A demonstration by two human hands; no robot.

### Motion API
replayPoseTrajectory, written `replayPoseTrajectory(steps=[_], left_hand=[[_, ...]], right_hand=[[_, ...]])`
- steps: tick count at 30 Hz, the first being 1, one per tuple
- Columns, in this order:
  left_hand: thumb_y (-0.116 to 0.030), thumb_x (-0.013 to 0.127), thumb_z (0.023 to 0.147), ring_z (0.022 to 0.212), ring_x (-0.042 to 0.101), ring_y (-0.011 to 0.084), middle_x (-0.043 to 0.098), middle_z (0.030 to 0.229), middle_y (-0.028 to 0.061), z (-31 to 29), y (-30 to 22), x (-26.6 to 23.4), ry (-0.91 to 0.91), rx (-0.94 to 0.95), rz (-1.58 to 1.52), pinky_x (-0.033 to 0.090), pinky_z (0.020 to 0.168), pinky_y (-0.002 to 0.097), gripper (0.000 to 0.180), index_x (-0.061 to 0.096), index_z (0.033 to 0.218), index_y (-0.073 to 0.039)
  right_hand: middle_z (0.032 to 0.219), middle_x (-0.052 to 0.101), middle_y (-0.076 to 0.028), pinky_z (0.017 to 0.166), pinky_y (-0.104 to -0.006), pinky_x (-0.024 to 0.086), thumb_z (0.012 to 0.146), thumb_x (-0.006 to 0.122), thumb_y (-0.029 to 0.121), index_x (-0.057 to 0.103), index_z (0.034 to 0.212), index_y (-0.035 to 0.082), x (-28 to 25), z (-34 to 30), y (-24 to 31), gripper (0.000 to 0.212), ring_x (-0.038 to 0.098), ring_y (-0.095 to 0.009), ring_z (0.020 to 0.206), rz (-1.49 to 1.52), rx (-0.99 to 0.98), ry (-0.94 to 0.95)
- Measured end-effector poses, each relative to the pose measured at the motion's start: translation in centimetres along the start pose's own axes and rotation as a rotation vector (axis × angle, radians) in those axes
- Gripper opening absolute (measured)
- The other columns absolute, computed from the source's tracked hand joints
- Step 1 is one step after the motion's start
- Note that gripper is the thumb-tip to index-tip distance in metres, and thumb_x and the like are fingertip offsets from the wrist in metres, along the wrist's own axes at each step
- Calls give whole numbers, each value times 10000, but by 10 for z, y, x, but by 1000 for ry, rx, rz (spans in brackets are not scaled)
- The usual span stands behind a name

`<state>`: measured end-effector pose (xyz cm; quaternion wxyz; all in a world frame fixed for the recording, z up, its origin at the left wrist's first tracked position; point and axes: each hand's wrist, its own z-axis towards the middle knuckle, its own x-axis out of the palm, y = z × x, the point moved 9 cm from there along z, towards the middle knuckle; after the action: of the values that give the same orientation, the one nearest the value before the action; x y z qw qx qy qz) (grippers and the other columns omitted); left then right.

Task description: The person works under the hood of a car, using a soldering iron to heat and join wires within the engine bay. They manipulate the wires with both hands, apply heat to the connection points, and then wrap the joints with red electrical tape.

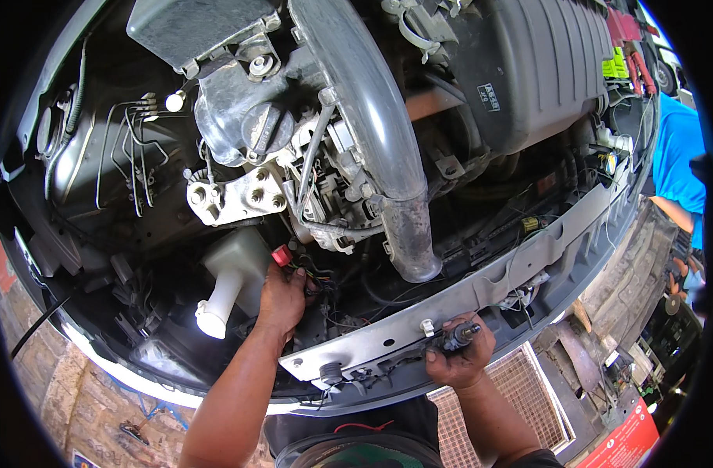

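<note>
My left hand [281,300] reaches down into the engine bay, fingers bent in among a bundle of dark and coloured wires [323,279]. A small red plastic piece [281,255] sits right at its fingertips; what the fingers grip is partly hidden. Just left of this hand stands a translucent white reservoir [243,257] with a capped filler neck [220,304]. Over the grey front crossmember [403,326], my right hand [465,355] is closed around a dark cylindrical tool [458,337] with a metal tip pointing up and right.
A thick black intake pipe [372,109] runs down the middle toward the crossmember. Behind it are the engine with its round oil cap [264,129] and a large black ribbed housing [528,70]. A woven-patterned panel [520,390] lies below right. Someone in blue [678,156] is at the right edge.
</note>
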<state>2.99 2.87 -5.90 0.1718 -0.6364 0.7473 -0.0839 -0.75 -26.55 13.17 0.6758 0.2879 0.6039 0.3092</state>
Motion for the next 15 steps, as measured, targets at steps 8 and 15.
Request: replayPoseTrajectory(steps=[8, 15], left_hand=[[-106, 538, 1129, 920, 676, 172, 644, 1034, 82, 3, 9, 0, 41, -46, 24, 642, 779, 372, 304, 473, 1418, -35], [-116, 531, 1136, 934, 674, 157, 648, 1068, 70, -5, -1, 4, 44, -92, -53, 619, 781, 348, 307, 470, 1431, -56]], right_hand=[[817, 693, -105, 555, -355, 571, 854, 861, 333, 453, 1500, 50, 1, 6, 0, 815, 683, -266, 642, -14, 6, 76], [821, 702, -98, 554, -355, 575, 854, 849, 330, 403, 1562, 90, 1, 6, 2, 871, 693, -263, 643, -42, 2, 63]])
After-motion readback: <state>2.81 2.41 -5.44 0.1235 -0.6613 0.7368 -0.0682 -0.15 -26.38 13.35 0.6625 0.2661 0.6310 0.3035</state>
